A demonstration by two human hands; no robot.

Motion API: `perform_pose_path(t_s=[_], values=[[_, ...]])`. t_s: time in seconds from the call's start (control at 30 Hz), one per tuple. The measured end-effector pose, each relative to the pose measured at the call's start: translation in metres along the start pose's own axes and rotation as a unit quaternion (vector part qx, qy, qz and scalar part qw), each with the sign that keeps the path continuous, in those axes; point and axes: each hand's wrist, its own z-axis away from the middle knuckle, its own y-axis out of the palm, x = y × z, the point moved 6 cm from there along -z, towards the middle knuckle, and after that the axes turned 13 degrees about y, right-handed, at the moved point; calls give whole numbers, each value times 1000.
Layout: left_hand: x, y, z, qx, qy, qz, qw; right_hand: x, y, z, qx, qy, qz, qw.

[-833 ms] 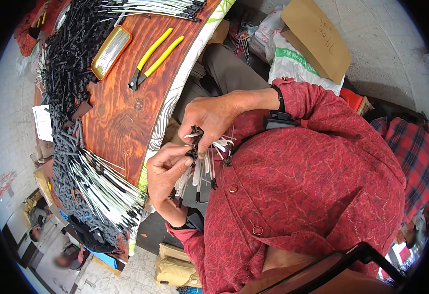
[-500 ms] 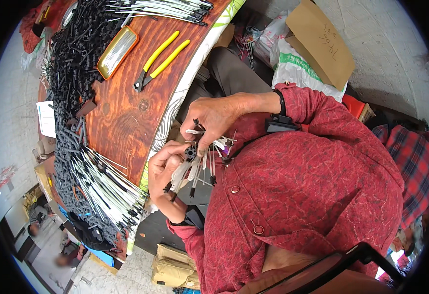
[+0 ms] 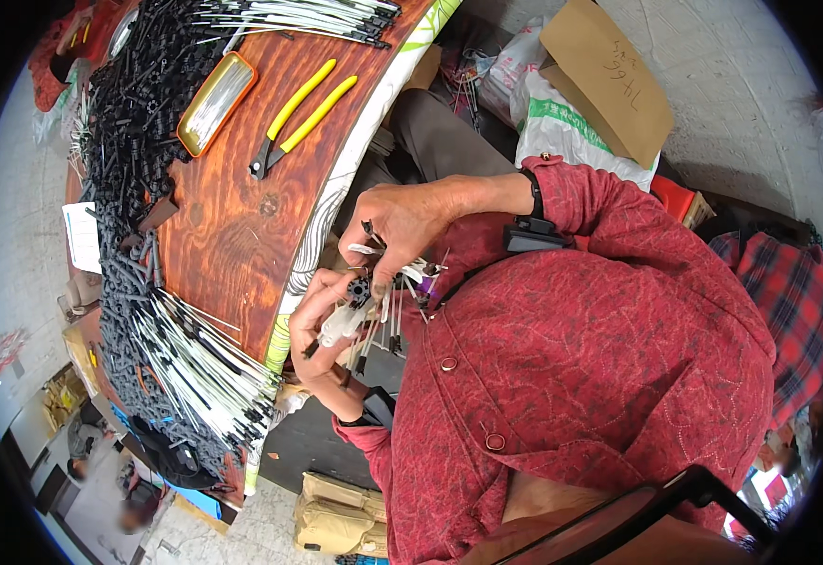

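Observation:
My left hand is closed around a small black round hub with notches about its rim. Thin white rods with black tips hang from the hub in a loose bunch. Just above it, my right hand is closed, its thumb pressed down beside the hub. A white rod end with a dark tip pokes out between the right fingers. More white pieces fan out below the right hand, against my red shirt. The fingers partly hide where rods and hub meet.
On the wooden table lie yellow-handled cutting pliers, an orange-rimmed tin of thin pins, a heap of black parts and a bundle of black-tipped white rods. A cardboard box stands beyond my right arm.
My left fingers have shifted around the hub, and the white pieces below it sit closer together. The right hand keeps nearly the same pose. The whole view has moved slightly.

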Motion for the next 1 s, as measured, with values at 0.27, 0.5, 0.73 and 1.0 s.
perform_pose_path(t_s=[0.27,0.5,0.73,1.0], values=[[17,-5,8,-48,10,-72,996,1,0,1,-3,7,11,1000],[6,-2,6,-38,38,-98,994,-3,4,0,11,3,28,1000],[-15,9,-2,-42,41,-243,968,1,5,0,8,-14,24,1000],[-19,9,-6,-22,64,-277,958,3,7,-2,22,-54,6,998]])
